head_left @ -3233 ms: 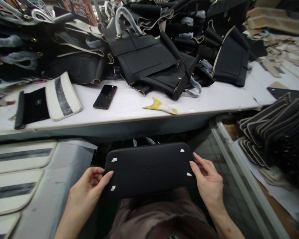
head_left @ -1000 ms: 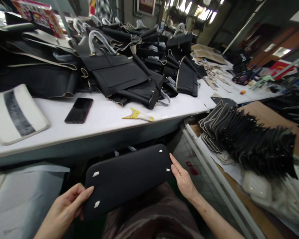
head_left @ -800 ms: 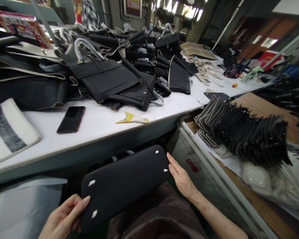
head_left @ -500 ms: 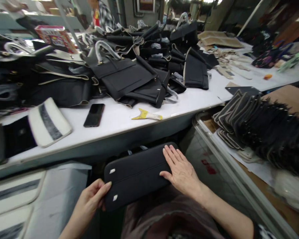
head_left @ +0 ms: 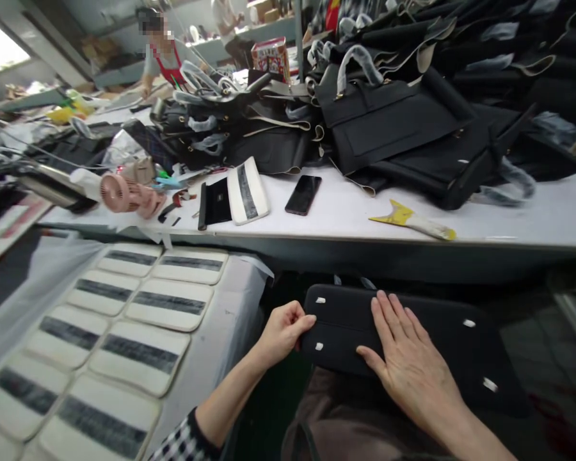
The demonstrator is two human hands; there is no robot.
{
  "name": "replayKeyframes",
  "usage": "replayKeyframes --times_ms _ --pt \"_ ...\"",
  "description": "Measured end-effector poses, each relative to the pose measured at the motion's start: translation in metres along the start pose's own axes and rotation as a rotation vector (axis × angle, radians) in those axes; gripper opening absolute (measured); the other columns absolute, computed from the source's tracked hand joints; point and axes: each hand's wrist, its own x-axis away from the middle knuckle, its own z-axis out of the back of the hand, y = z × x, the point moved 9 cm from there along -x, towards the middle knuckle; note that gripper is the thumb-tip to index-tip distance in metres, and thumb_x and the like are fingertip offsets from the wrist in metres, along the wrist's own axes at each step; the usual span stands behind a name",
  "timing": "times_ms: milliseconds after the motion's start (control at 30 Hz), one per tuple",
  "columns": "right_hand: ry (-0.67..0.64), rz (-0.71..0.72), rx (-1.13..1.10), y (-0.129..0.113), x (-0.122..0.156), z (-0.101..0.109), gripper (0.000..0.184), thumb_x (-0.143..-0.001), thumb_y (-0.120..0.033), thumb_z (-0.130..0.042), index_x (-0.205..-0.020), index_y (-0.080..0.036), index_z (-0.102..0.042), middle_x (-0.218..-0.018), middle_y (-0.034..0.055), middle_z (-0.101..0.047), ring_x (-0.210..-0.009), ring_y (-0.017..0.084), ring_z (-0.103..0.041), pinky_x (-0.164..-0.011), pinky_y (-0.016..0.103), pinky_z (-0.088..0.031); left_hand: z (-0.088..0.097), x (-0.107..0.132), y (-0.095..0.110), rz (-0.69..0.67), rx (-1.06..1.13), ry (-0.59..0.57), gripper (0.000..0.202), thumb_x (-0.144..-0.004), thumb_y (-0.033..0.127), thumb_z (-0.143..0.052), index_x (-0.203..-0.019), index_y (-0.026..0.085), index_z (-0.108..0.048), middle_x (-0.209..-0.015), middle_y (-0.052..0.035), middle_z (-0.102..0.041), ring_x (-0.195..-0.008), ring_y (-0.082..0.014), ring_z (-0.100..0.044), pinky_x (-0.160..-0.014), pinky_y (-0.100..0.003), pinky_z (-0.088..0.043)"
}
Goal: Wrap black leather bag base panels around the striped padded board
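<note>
White bench (head_left: 345,224) bearing bags (head_left: 398,118). My left fingers (head_left: 306,323) pinching panel (head_left: 338,330) by end, my right hand (head_left: 413,358) lying flat atop; uneven pressing possibly tipping it loose.

A pink plastic fan (head_left: 125,194) rests at the left of the frame, a flat black phone (head_left: 303,195) (screen dark) near the centre, and a red patterned box (head_left: 271,59) at upper centre.

Brownish-grey cloth (head_left: 345,416) over lap, matte, loosely creased. Left of lap cloth: sleeve (head_left: 182,443) in black-and-white check, plain black cuff (head_left: 202,436). Right of lap cloth: bare right forearm (head_left: 477,435). Left hand (head_left: 283,330), right hand (head_left: 408,358) also bare.
</note>
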Motion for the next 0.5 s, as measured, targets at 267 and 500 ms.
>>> replayKeyframes --times_ms 267,500 --pt "-0.079 0.085 0.014 -0.043 -0.035 -0.014 0.081 -0.095 -0.056 -0.040 -0.154 -0.005 -0.018 -0.161 0.0153 -0.011 -0.149 0.030 -0.012 -0.119 0.049 -0.021 0.001 -0.001 -0.006 0.012 0.009 0.018 0.041 -0.079 0.053 -0.067 -0.068 0.019 -0.045 -0.048 0.0064 -0.047 -0.038 -0.0087 -0.043 -0.037 -0.020 -0.033" --pt "-0.115 0.105 -0.009 -0.066 -0.052 -0.020 0.080 -0.094 -0.055 -0.045 -0.151 -0.003 -0.028 -0.160 0.0157 -0.013 -0.149 0.030 -0.011 -0.120 0.049 -0.020 0.016 0.033 0.052 -0.253 -0.375 0.382 0.026 -0.093 0.044 -0.053 -0.091 0.018 -0.058 -0.082 -0.0028 -0.065 -0.077 -0.0170 -0.064 -0.073 -0.031 -0.052"
